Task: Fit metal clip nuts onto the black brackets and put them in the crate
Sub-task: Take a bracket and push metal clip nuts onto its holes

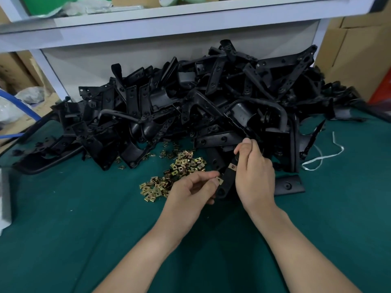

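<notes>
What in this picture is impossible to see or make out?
The crate: nowhere in the head view.
The held bracket: upper part hidden behind the right hand.
The clip nut: partly covered by fingertips of the left hand; whether it is seated is unclear.
The shelf items: cut off by the top edge.
The pile of brackets: lower ones buried.
</notes>
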### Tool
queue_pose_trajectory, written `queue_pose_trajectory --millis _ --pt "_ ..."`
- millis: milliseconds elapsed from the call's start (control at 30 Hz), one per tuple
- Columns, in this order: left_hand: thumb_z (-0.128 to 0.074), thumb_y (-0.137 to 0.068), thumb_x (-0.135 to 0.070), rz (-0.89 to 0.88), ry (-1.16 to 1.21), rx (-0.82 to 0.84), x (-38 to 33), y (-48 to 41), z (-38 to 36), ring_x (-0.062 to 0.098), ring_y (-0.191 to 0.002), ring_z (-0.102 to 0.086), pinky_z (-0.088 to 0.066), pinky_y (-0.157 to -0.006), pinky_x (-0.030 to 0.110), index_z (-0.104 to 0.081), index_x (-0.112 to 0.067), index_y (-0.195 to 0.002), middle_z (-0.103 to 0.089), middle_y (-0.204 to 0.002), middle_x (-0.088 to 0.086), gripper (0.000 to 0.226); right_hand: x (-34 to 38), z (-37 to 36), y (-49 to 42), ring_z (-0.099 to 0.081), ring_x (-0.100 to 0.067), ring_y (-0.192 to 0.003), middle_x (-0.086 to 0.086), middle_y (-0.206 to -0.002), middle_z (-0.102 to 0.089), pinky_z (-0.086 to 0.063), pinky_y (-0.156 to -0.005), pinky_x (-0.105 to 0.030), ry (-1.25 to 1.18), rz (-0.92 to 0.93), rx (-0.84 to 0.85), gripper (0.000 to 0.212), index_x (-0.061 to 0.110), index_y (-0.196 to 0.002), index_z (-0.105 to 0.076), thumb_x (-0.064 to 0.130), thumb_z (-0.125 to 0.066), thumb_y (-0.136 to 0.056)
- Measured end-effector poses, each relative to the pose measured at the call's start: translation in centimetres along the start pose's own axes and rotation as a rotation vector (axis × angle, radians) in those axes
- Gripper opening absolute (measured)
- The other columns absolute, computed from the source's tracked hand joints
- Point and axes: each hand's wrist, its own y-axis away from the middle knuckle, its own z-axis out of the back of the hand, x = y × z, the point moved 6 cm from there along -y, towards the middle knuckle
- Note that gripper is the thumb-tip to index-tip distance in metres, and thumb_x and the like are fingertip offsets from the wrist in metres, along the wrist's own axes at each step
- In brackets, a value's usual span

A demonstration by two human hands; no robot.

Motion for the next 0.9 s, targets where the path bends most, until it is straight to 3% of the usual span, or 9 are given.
queue_pose_trajectory --millis 167,367,467,567,700,900 --pt "-0.067 -0.096 -0.023 -0.032 -0.011 -0.027 -0.4 0.4 -0.6 -0.003 -0.08 -0.065 -0.053 -0.073 0.016 -0.073 -0.028 -0.109 -0.075 -0.09 -0.016 0.015 0.0 0.3 0.0 -0.054 -0.022 -0.056 0.007 -0.058 -0.051 -0.032 -0.058 -0.035 0.008 -0.014 -0.032 0.051 0.018 -0.091 -0.054 0.046 -0.012 -0.102" --pt "-0.074 -0.088 -0.04 -0.085 -0.261 -0.038 -0.6 0.7 -1.0 -0.008 -0.101 -0.061 -0.044 -0.081 0.005 -0.05 -0.047 -0.125 -0.062 -0.106 -0.033 0.044 -0.1 0.3 0.0 -0.054 -0.022 -0.056 0.006 -0.058 -0.052 -0.032 -0.058 -0.035 0.015 -0.045 -0.055 0.051 0.017 -0.094 -0.053 0.046 -0.012 -0.102" --pt "-0.076 -0.086 -0.045 -0.108 -0.391 -0.072 -0.5 1.0 -1.2 -0.017 -0.099 -0.056 -0.039 -0.078 -0.001 -0.047 -0.053 -0.115 -0.062 -0.101 -0.032 0.042 0.0 0.4 0.1 -0.055 -0.024 -0.057 0.005 -0.059 -0.052 -0.032 -0.058 -0.035 0.013 -0.054 -0.06 0.051 0.018 -0.094 -0.053 0.046 -0.012 -0.102" --pt "-0.075 -0.087 -0.042 -0.146 -0.432 -0.127 -0.6 1.0 -1.2 -0.015 -0.091 -0.059 -0.04 -0.072 0.0 -0.049 -0.05 -0.104 -0.065 -0.094 -0.027 0.032 0.1 0.3 0.2 -0.054 -0.023 -0.056 0.006 -0.059 -0.052 -0.029 -0.056 -0.035 0.022 -0.059 -0.066 0.05 0.018 -0.093 -0.054 0.045 -0.013 -0.102" --pt "-0.074 -0.087 -0.044 -0.209 -0.516 -0.166 -0.9 1.0 -1.2 -0.014 -0.091 -0.059 -0.039 -0.071 0.0 -0.048 -0.049 -0.098 -0.054 -0.103 -0.046 0.028 0.2 0.1 0.4 -0.054 -0.023 -0.056 0.005 -0.06 -0.054 -0.029 -0.055 -0.034 0.036 -0.07 -0.069 0.05 0.018 -0.095 -0.055 0.044 -0.014 -0.104" --pt "-0.074 -0.086 -0.041 -0.285 -0.597 -0.187 -1.1 0.9 -1.3 -0.006 -0.077 -0.061 -0.04 -0.066 0.003 -0.051 -0.051 -0.093 -0.062 -0.097 -0.033 0.026 0.3 0.1 0.4 -0.049 -0.019 -0.056 0.005 -0.061 -0.054 -0.026 -0.053 -0.034 0.041 -0.085 -0.077 0.05 0.018 -0.095 -0.055 0.044 -0.013 -0.103"
